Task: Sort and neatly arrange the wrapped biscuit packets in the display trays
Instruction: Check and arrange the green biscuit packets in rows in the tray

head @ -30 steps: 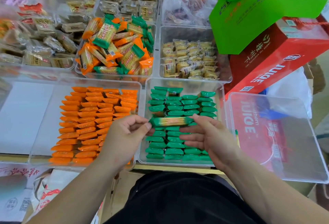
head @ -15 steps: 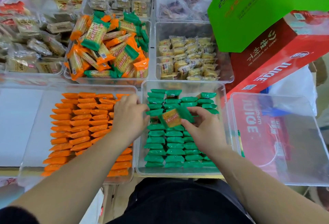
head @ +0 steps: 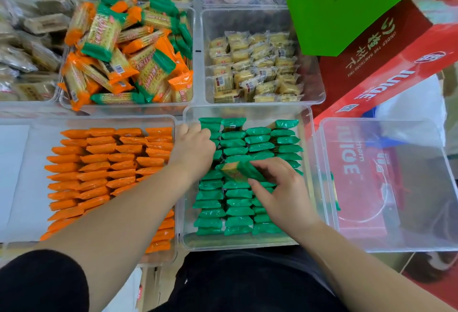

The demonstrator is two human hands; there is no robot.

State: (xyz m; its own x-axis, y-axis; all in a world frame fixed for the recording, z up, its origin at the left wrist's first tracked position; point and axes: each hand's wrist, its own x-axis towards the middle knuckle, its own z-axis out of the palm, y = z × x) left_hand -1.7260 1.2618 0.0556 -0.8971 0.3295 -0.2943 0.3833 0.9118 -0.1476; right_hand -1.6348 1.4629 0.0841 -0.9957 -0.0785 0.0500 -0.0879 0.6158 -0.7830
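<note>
A clear tray (head: 307, 123) in front of me holds neat rows of green biscuit packets (head: 235, 212). My right hand (head: 280, 190) pinches one green packet (head: 235, 171), tilted, just above the middle rows. My left hand (head: 194, 145) lies over the back of the tray's left column with its fingers bent down onto the packets; the fingertips are hidden. To the left, another clear tray (head: 32, 207) holds rows of orange packets (head: 99, 165). Behind it, a tray (head: 195, 74) has a loose heap of mixed orange and green packets (head: 124, 59).
A tray of small yellow packets (head: 255, 66) sits behind the green tray. An empty clear tray (head: 396, 212) stands at the right over a red juice carton (head: 386, 64), with a green box (head: 347, 2) above. More trays of wrapped snacks (head: 27, 51) fill the far left.
My left hand has let go of the green packet and moved back over the left column. My right hand has kept the packet and lowered it toward the middle rows.
</note>
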